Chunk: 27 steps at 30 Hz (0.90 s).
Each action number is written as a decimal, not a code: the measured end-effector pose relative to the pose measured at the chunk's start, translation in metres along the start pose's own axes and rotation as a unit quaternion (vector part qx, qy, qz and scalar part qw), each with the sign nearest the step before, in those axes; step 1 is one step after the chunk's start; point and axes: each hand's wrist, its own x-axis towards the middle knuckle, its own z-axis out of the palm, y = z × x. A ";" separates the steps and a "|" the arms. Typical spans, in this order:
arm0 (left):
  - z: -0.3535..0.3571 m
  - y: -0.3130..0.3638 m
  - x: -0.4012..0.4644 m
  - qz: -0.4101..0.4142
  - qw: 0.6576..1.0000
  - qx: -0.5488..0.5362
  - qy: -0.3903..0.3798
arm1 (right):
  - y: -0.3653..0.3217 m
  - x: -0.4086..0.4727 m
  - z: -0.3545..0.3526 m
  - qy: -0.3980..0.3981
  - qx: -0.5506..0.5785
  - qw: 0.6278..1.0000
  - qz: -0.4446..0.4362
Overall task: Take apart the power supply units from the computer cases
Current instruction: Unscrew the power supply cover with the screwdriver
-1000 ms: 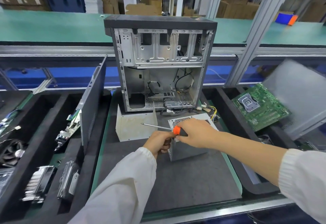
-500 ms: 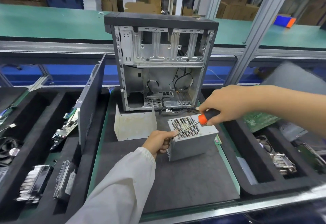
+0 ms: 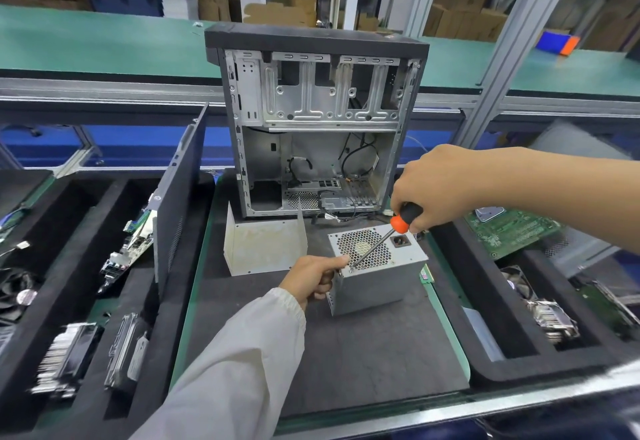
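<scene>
A grey metal power supply unit (image 3: 377, 284) stands on the dark mat, its honeycomb fan grille facing up. My left hand (image 3: 313, 278) grips its left front corner. My right hand (image 3: 436, 187) holds a screwdriver (image 3: 388, 235) with an orange and black handle above the unit; the tip rests on a screw at the near left corner of the grille face. Behind stands the open, emptied computer case (image 3: 318, 121), upright with loose cables inside. A bent metal cover (image 3: 265, 245) stands in front of the case.
A dark side panel (image 3: 180, 194) leans at the left. Black foam trays on the left (image 3: 65, 266) hold circuit boards, drives and heatsinks. The right tray (image 3: 485, 301) holds a green motherboard (image 3: 509, 228) and a heatsink. A green conveyor (image 3: 86, 41) runs behind.
My right hand swung the screwdriver from lying across to the left, up and to the right, then set its tip down on the unit's corner screw. My left hand kept its grip.
</scene>
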 end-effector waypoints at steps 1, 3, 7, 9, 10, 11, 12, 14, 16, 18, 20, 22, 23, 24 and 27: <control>0.000 0.000 0.000 0.001 1.000 0.002 0.001 | -0.001 0.000 0.000 0.000 -0.001 1.000 0.001; 0.000 0.000 0.000 0.003 1.000 0.003 0.002 | -0.002 0.001 0.001 -0.001 0.000 1.000 0.002; -0.001 0.000 0.001 0.003 1.000 0.003 0.001 | 0.000 -0.001 -0.003 -0.006 0.007 1.000 0.007; -0.001 0.000 0.001 0.003 1.000 0.003 0.001 | 0.000 -0.001 -0.004 -0.009 0.008 1.000 0.004; -0.001 0.000 0.001 0.002 1.000 0.004 0.000 | -0.001 -0.001 -0.005 -0.011 0.008 1.000 0.002; -0.001 -0.001 0.001 0.002 1.000 0.006 0.000 | -0.001 0.000 -0.005 -0.013 0.007 1.000 0.000; -0.002 -0.001 0.001 0.002 1.000 0.007 0.000 | -0.002 0.000 -0.005 -0.016 0.005 1.000 0.000; -0.002 -0.001 0.001 0.003 1.000 0.005 -0.001 | -0.004 0.000 -0.008 -0.021 -0.001 1.000 0.001; -0.002 0.000 0.000 0.005 1.000 0.005 -0.002 | -0.007 0.000 -0.012 -0.023 -0.016 1.000 -0.002; -0.002 -0.001 0.001 0.005 1.000 0.009 -0.001 | -0.011 0.000 -0.017 -0.019 -0.036 0.999 -0.004; -0.001 0.000 0.000 0.006 1.000 0.013 -0.001 | -0.014 0.003 -0.024 -0.015 -0.054 0.998 -0.009; -0.001 0.001 -0.001 0.005 1.000 0.015 -0.004 | -0.013 0.008 -0.030 -0.039 -0.045 0.998 -0.011; -0.001 0.002 -0.002 0.004 1.000 0.017 -0.004 | -0.011 0.012 -0.032 -0.065 -0.022 0.998 -0.010; -0.001 0.002 -0.002 0.002 1.000 0.019 -0.003 | -0.008 0.015 -0.034 -0.098 0.013 0.995 -0.004; -0.001 0.002 -0.003 0.001 1.000 0.015 0.000 | 0.004 0.021 -0.034 -0.173 0.133 0.976 0.016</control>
